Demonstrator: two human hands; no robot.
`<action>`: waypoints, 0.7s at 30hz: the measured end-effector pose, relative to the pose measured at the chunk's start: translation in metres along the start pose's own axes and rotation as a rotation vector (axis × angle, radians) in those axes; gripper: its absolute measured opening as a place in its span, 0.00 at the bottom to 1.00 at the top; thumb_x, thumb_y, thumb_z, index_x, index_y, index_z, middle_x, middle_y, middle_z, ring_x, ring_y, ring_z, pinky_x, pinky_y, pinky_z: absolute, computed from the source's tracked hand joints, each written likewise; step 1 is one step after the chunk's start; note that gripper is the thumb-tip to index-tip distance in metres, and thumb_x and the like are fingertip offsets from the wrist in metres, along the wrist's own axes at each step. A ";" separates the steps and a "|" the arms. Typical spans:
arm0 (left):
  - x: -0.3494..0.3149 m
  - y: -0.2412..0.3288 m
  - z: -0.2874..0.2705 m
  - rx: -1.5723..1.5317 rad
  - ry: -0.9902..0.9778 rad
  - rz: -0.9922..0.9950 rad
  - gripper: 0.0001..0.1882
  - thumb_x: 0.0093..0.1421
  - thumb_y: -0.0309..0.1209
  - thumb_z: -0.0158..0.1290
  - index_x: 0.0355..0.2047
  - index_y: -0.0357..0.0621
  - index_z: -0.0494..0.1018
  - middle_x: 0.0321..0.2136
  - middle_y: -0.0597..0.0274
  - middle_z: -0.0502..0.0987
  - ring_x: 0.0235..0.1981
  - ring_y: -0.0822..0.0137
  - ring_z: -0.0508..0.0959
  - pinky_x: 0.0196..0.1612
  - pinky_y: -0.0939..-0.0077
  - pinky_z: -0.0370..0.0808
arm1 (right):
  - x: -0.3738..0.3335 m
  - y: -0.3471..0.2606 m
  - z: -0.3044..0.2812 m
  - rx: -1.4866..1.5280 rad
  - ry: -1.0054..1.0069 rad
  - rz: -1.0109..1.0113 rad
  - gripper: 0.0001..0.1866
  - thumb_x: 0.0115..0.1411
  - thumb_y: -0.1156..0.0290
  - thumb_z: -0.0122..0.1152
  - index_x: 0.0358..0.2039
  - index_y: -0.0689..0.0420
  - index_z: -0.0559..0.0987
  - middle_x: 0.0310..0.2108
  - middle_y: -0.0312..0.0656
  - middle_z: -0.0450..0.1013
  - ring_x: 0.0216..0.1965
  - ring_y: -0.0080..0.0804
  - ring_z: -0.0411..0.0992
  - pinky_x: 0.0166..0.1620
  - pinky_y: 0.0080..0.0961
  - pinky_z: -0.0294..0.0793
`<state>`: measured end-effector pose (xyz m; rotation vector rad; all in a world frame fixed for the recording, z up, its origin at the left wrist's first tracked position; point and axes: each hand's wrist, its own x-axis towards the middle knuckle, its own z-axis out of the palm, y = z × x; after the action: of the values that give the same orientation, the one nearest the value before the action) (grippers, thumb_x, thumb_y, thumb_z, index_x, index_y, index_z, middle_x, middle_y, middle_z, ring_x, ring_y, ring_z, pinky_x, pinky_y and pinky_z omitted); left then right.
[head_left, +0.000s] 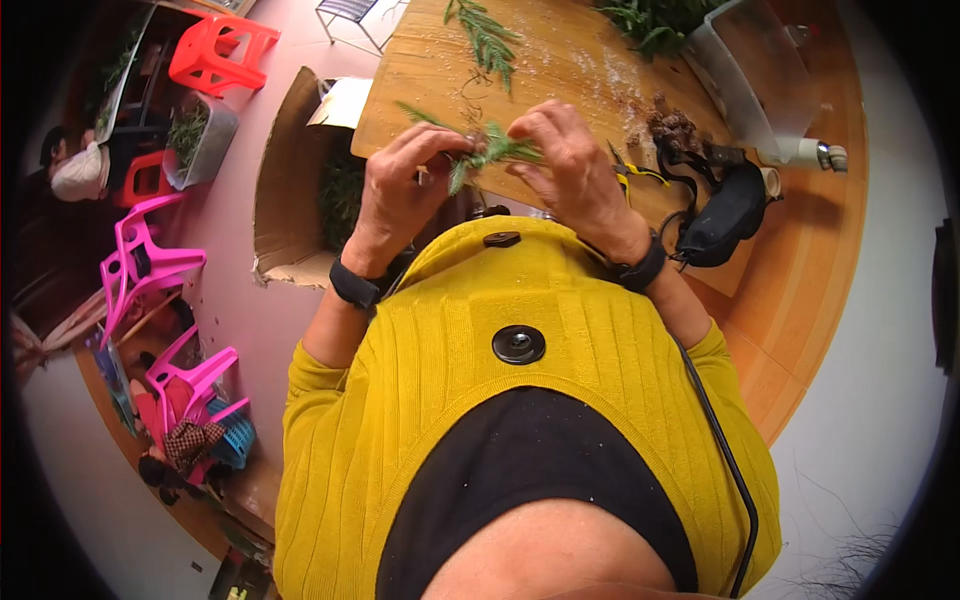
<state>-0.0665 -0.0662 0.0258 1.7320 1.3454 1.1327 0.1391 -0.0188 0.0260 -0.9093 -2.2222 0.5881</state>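
Observation:
Between my hands, over the near edge of the wooden table [420,75], is a small bunch of green artificial-looking sprigs [487,152] with a brownish middle. My left hand [408,180] pinches it from the left, thumb and fingers closed at its brown centre. On the other side my right hand [577,170] curls its fingers around the right-hand end of the leaves; its fingertips are partly hidden. A pair of yellow-handled pliers [640,174] lies on the table just right of my right hand. Farther off lies a loose green sprig [487,42].
Right of the pliers are a brown clump [675,132] and a black pouch [728,215] with straps. A clear plastic bin [750,70] stands beyond, near more greenery [650,20]. Left of the table is an open cardboard box [285,190]; red [222,50] and pink stools [150,255] stand farther left, near another person [85,170].

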 end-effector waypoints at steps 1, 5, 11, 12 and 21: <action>-0.003 -0.006 -0.007 0.098 0.014 0.057 0.12 0.50 0.18 0.60 0.36 0.37 0.75 0.33 0.61 0.76 0.27 0.74 0.77 0.31 0.83 0.75 | 0.000 0.002 0.000 0.010 -0.003 -0.007 0.14 0.45 0.83 0.65 0.34 0.61 0.74 0.36 0.46 0.69 0.39 0.44 0.70 0.41 0.32 0.73; -0.032 -0.040 -0.053 0.326 0.211 -0.025 0.12 0.50 0.19 0.60 0.36 0.39 0.75 0.33 0.60 0.76 0.27 0.71 0.78 0.30 0.81 0.75 | -0.023 0.038 -0.022 -0.086 0.047 0.061 0.15 0.49 0.83 0.63 0.39 0.62 0.75 0.37 0.47 0.70 0.41 0.43 0.71 0.43 0.31 0.73; -0.112 -0.110 -0.083 0.623 0.286 -0.327 0.20 0.50 0.22 0.60 0.46 0.41 0.74 0.46 0.53 0.72 0.34 0.66 0.78 0.32 0.77 0.76 | -0.068 0.078 -0.055 -0.164 -0.013 0.339 0.13 0.53 0.79 0.61 0.40 0.64 0.74 0.38 0.47 0.70 0.38 0.40 0.73 0.42 0.31 0.74; -0.122 -0.110 -0.085 0.570 0.297 -0.414 0.21 0.51 0.23 0.61 0.47 0.41 0.73 0.48 0.53 0.71 0.35 0.66 0.78 0.32 0.76 0.77 | -0.077 0.083 -0.057 -0.174 -0.018 0.354 0.13 0.53 0.79 0.61 0.40 0.64 0.74 0.38 0.47 0.70 0.37 0.40 0.73 0.41 0.31 0.74; -0.098 -0.117 -0.041 0.286 -0.056 -0.436 0.13 0.53 0.26 0.61 0.40 0.38 0.76 0.34 0.61 0.78 0.26 0.72 0.77 0.31 0.81 0.74 | -0.186 0.128 -0.046 -0.258 0.008 0.688 0.08 0.54 0.73 0.57 0.34 0.63 0.76 0.32 0.51 0.73 0.35 0.50 0.72 0.38 0.37 0.71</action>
<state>-0.1593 -0.1317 -0.0842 1.5340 1.8061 0.6687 0.3295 -0.0646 -0.0960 -1.8325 -1.9737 0.5946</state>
